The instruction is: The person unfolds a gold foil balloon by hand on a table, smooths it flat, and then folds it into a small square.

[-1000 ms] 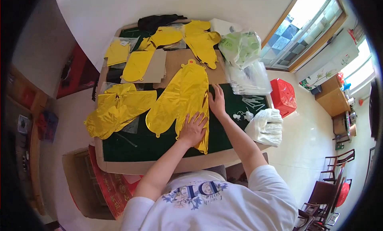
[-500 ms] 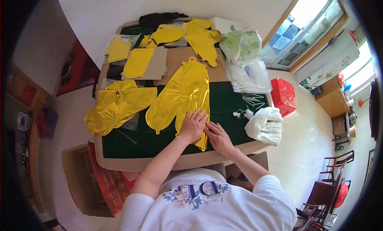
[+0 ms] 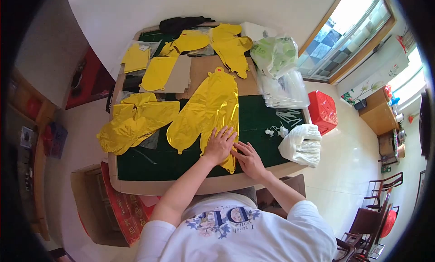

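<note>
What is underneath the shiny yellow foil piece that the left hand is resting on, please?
A flat brown cardboard sheet shows around its upper end, and the dark green tabletop around its lower part. Whatever lies beneath the foil piece is covered from view.

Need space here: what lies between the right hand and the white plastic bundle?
In the head view, only bare green table surface lies straight between the right hand and the white plastic bundle.

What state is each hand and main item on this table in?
Middle yellow foil, laid out, slightly creased
Left hand, open, on the foil
Right hand, fingers extended at its edge
Near-left yellow foil, crumpled
Green-printed bag, crumpled
Clear plastic sheets, stacked
White bag, bunched
</note>
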The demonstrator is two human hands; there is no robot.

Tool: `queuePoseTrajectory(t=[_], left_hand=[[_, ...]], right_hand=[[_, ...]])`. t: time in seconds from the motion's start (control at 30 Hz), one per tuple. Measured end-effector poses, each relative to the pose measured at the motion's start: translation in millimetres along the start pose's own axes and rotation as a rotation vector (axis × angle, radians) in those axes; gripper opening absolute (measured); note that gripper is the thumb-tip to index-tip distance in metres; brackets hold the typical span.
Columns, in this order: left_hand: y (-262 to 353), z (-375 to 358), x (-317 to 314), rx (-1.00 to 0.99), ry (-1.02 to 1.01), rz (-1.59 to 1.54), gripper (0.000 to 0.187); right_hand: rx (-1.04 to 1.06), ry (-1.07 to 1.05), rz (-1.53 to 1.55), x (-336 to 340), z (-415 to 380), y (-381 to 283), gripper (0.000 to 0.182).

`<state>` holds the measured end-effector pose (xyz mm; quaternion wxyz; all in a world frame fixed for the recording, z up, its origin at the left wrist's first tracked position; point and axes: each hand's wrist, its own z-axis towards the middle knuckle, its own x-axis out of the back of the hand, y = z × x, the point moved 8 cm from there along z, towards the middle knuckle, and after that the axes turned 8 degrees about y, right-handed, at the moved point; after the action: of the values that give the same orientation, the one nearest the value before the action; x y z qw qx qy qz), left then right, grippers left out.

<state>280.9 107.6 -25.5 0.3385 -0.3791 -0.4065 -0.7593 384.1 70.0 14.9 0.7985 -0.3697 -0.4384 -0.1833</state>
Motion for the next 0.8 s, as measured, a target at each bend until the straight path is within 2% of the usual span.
queuePoseTrajectory(t=[0.1, 0.17, 0.27, 0.4, 0.47, 0.67, 0.8], left_hand=[[-2, 0, -2, 0.010, -0.011, -0.006, 0.039], [-2, 0, -4, 0.019, -0.023, -0.008, 0.039], [-3, 0, -3, 0.017, -0.014, 0.018, 0.038], [-1, -1, -3, 0.005, -0.007, 0.008, 0.037], [-2, -1, -2, 0.014, -0.006, 0.002, 0.037], [-1, 0, -1, 0.011, 0.002, -0.003, 0.036], [-2, -1, -3, 0.025, -0.008, 0.003, 0.038]], right_hand=[[-0.005, 0.029, 0.054, 1, 2, 6, 0.046], [-0.060, 0.124, -0.020, 7, 7, 14, 0.047], [-0.034, 0.051, -0.053, 0, 3, 20, 0.047], [-0.081, 0.091, -0.002, 2, 14, 30, 0.045], [-0.098, 0.221, -0.011, 8, 27, 22, 0.043], [-0.136, 0.137, -0.032, -5, 22, 37, 0.042], [-0.150, 0.201, 0.032, -6, 36, 34, 0.039]])
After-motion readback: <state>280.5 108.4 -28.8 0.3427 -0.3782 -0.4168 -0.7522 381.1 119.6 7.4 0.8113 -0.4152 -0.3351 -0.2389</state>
